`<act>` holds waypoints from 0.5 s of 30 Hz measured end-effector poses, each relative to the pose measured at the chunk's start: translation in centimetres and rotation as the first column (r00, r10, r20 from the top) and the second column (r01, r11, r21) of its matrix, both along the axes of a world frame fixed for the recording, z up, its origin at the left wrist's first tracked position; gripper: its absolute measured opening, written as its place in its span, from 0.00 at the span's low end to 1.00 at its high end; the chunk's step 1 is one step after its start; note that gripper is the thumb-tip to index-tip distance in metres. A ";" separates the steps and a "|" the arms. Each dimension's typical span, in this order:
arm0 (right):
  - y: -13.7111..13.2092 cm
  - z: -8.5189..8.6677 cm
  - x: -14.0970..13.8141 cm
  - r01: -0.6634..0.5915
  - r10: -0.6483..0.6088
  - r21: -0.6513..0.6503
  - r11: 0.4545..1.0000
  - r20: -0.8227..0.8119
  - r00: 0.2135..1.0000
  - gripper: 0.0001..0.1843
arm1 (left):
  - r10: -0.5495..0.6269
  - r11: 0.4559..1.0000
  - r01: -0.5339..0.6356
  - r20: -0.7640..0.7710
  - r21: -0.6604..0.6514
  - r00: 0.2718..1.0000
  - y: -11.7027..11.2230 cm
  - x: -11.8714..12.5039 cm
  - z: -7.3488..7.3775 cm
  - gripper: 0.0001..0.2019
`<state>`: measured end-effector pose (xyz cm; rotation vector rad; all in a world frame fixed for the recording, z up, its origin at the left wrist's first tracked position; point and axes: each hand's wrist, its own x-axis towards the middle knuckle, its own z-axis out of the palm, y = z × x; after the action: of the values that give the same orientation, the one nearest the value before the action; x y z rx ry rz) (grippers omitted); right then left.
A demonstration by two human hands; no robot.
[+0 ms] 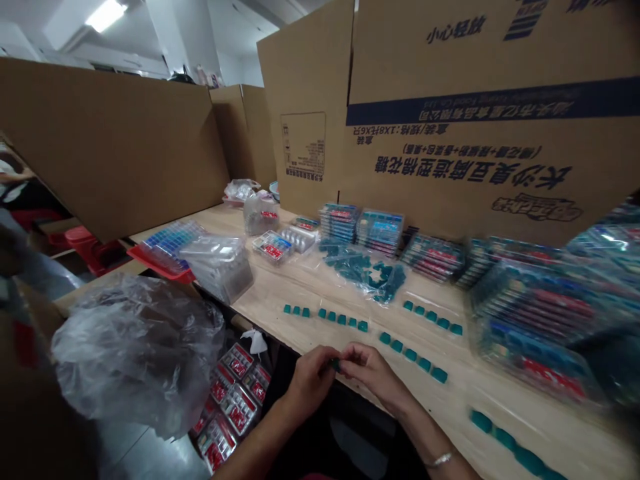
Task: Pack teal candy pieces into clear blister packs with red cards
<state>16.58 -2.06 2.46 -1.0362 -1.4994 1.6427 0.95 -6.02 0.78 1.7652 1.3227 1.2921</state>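
Observation:
At the table's near edge my left hand [315, 373] and my right hand [367, 370] meet fingertip to fingertip. Between them they pinch a small dark green piece [335, 364], mostly covered by the fingers. Just beyond, a row of small teal-green blocks [342, 320] lies on the wooden table [280, 280]. More such rows lie to the left, to the right [411, 355] and at the near right [505, 439]. Behind them a clear plastic bag [370, 270] lies open with many loose teal pieces in it.
Stacked clear packs [545, 300] with red and teal contents stand at right and back. Empty clear trays [220, 267] and a red tray [160, 260] sit at left. A large plastic bag [135, 347] and packed trays [240, 407] are lower left. Cardboard [450, 147] walls the back.

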 end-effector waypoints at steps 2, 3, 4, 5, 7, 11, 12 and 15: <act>1.3 0.2 -2.1 -0.084 0.080 0.121 0.989 0.043 0.996 0.09 | 0.049 0.998 -0.048 -0.041 0.034 0.998 0.2 -2.4 0.1 0.13; 2.2 0.3 -3.4 -0.112 0.096 0.197 0.974 0.086 0.992 0.06 | 0.093 0.994 -0.089 -0.067 0.059 0.993 0.5 -3.8 0.2 0.15; 3.2 0.4 -4.8 -0.124 0.086 0.282 0.951 0.140 0.986 0.03 | 0.151 0.986 -0.142 -0.104 0.090 0.983 0.9 -5.3 0.2 0.17; 4.2 0.5 -6.4 -0.125 0.049 0.375 0.919 0.204 0.978 0.02 | 0.219 0.971 -0.201 -0.151 0.126 0.964 1.4 -6.8 0.2 0.17; 6.2 0.6 -9.4 -0.141 -0.072 0.571 0.809 0.334 0.940 0.05 | 0.343 0.935 -0.300 -0.267 0.189 0.901 2.4 -9.6 -0.1 0.16; 9.1 0.3 -13.8 -0.302 -0.127 0.722 0.622 0.474 0.871 0.06 | 0.390 0.920 -0.321 -0.481 0.224 0.785 3.7 -12.6 -1.3 0.10; 9.5 0.2 -14.4 -0.330 -0.109 0.720 0.610 0.489 0.866 0.06 | 0.389 0.921 -0.309 -0.503 0.238 0.772 3.7 -12.7 -1.6 0.09; 9.7 -0.1 -15.2 -0.379 -0.089 0.705 0.599 0.529 0.844 0.06 | 0.405 0.912 -0.295 -0.514 0.286 0.756 3.6 -12.7 -2.2 0.10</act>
<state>1.33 7.64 2.34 -0.8422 -2.4205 0.5642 -11.71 -2.39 -1.43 2.2200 2.0040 1.1431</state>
